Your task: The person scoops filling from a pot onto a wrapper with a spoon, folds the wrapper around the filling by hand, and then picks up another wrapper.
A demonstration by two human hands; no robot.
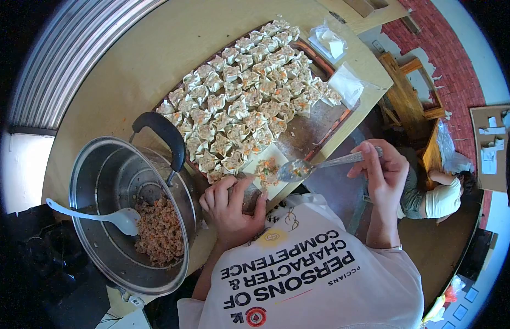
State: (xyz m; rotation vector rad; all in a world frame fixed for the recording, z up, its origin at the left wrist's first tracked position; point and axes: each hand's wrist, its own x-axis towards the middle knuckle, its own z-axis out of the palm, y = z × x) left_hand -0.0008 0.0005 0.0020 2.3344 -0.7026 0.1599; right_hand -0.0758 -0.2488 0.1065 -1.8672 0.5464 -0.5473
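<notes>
My left hand (231,205) rests on the tray's near edge, fingers touching a square dumpling wrapper (267,171) that carries a dab of minced filling. My right hand (382,169) pinches the handle of a metal spoon (312,166) whose bowl hovers just right of the wrapper with a little filling on it. Rows of several folded dumplings (246,98) cover the dark tray (315,120) beyond.
A steel pot (109,181) with a black handle stands at the left, holding minced filling (159,230) and a white plastic spoon (96,216). Plastic bags (348,85) lie at the table's far corner. Another person (444,194) is on the floor to the right, beside wooden furniture.
</notes>
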